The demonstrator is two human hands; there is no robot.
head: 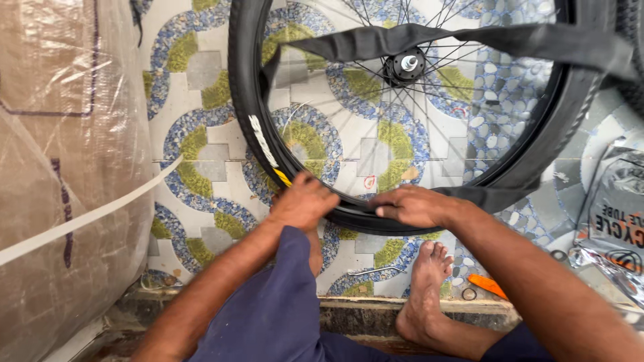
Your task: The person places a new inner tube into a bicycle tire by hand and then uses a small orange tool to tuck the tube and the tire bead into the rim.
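So we're sitting on the floor with the bicycle wheel [402,114] lying flat on the patterned tiles [201,161] right in front of us. Our left hand [303,201] is curled into a grip on the near edge of the tyre [243,87], knuckles up, just below the yellow-and-white sticker on the rim. Our right hand [409,205] is beside it on that same near edge — fingers flattened and pressing down on the rubber, not wrapped around anything. A floppy black inner tube [537,41] drapes across the wheel past the hub [404,65] and loops back down under the right wrist. Our bare foot [424,288] rests just this side of the wheel, an orange tyre lever [488,285] next to it. Left of the wheel there's a plastic-wrapped carton [67,167] — right of it, a crinkly silver packet [614,221].
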